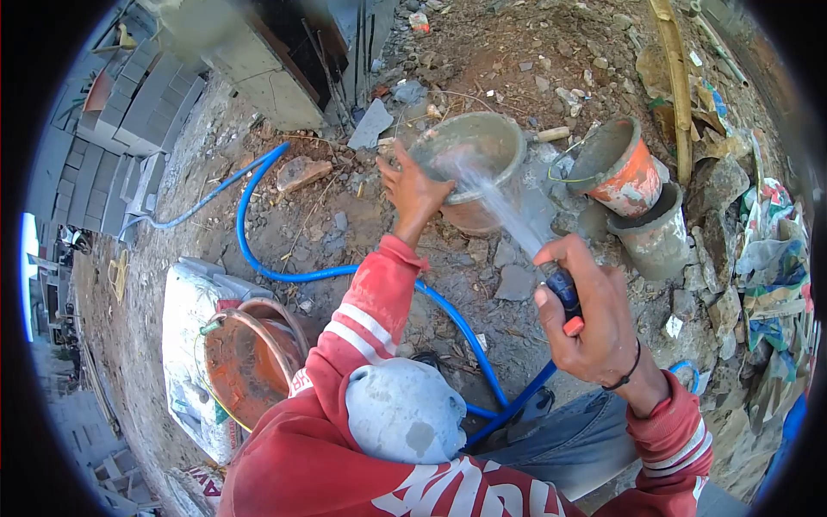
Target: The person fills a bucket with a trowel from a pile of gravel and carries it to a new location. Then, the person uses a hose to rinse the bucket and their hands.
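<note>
My right hand is wrapped round a dark blue hose nozzle with a red-orange part. Water sprays from it up and left into a round, cement-stained bucket. The thumb of my left hand lies at that bucket's near left rim, with the other fingers spread outside it. A blue hose curves over the ground below my hands. To the right, an orange bucket coated in cement sits tilted against a grey bucket.
Orange buckets rest beside a white sack at lower left. Grey blocks are stacked at upper left, near a concrete column. A wooden pole and plastic scraps lie on the right among rubble.
</note>
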Available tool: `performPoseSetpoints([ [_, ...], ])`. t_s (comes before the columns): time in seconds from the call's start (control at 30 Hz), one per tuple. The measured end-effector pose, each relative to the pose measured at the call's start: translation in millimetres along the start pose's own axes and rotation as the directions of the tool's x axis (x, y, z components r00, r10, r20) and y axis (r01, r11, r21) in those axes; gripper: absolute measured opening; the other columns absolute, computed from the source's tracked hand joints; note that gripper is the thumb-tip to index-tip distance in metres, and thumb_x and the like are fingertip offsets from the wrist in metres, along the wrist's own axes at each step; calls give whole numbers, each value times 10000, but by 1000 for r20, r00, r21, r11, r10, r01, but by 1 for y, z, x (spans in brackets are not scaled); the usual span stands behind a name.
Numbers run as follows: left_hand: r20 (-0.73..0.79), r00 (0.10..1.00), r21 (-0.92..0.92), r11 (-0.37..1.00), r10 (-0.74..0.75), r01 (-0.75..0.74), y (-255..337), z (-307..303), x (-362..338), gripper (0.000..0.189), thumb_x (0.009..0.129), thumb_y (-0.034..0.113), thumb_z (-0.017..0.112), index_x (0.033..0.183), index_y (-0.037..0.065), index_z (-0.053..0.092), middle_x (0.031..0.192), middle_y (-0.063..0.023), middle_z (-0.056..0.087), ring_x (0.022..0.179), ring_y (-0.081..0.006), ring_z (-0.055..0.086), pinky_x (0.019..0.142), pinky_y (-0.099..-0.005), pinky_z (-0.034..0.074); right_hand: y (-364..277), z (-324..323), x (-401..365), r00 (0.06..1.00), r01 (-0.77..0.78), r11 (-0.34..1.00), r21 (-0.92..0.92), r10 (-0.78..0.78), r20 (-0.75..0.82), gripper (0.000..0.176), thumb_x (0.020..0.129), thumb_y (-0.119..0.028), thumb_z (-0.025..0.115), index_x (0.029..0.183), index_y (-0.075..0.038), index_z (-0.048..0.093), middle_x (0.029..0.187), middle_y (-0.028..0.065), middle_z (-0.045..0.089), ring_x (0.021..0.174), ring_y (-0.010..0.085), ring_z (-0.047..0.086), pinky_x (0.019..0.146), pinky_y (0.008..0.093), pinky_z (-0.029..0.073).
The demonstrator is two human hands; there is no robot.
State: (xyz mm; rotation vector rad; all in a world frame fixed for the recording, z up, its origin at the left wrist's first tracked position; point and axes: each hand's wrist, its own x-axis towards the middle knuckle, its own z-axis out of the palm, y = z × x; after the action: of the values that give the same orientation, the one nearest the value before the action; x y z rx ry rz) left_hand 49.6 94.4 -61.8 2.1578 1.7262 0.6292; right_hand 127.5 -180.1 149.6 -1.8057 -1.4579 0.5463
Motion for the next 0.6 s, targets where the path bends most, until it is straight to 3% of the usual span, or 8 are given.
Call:
performPoseSetpoints([
  [0.1,356,934,-433,885,-9,174,-38,31,24,1427,636,370,955,1595,-48,-15,1438,-299,511,1360,-506,457,1207,-490,304,-3,2,2,999,45,998,33,-46,20,291,875,-21,644,1140,-56,527,513,76,434,470,335,556,502,419,420],
  [0.23,280,955,-584,807,100,87,-38,42,21,1431,617,329,971,1570,-133,9,1368,-318,571,1327,-454,521,1144,-472,405,-9,2,3,994,8,996,89,-18,112,306,869,-30,652,1150,-51,531,529,91,453,480,338,569,512,432,434],
  [0.3,486,858,-746,591,168,307,-53,63,41,1379,633,314,962,1569,-142,57,1261,-292,660,1196,-393,641,1043,-400,501,-5,7,5,995,39,996,85,-46,85,301,866,-33,652,1142,-50,531,541,91,462,488,344,577,522,439,442],
  [0.33,218,968,-703,708,127,66,-95,133,66,1122,669,295,943,1482,-168,323,1179,-258,709,1037,-335,714,945,-378,546,-5,8,5,995,58,995,83,-64,81,296,867,-33,652,1138,-49,533,545,92,466,492,345,581,523,437,443],
  [0.37,219,967,-705,706,132,63,-91,129,67,1122,669,295,943,1482,-168,323,1179,-258,709,1037,-335,714,945,-378,546,-5,8,6,993,78,994,82,-85,78,292,867,-33,651,1134,-47,534,550,94,470,497,345,584,525,435,444],
  [0.5,452,886,-525,773,-101,356,-58,59,59,714,763,369,856,1262,-86,625,1203,-231,703,1040,-307,712,867,-431,551,3,7,9,993,114,993,26,-114,15,293,869,-32,649,1138,-46,535,556,100,480,512,351,593,524,435,443],
  [0.57,583,742,-702,254,-331,665,-48,53,64,685,838,440,771,1280,-59,615,1229,-205,694,1047,-308,706,847,-452,548,4,3,6,993,118,993,23,-118,20,297,872,-27,645,1147,-45,536,567,100,484,513,341,589,524,428,441],
  [0.6,638,708,-697,162,-303,698,-72,93,90,550,960,473,648,1290,32,649,1185,-155,722,955,-328,731,835,-469,591,2,5,5,990,137,991,1,-137,17,295,872,-22,640,1148,-45,538,568,89,476,502,325,571,524,418,438],
])
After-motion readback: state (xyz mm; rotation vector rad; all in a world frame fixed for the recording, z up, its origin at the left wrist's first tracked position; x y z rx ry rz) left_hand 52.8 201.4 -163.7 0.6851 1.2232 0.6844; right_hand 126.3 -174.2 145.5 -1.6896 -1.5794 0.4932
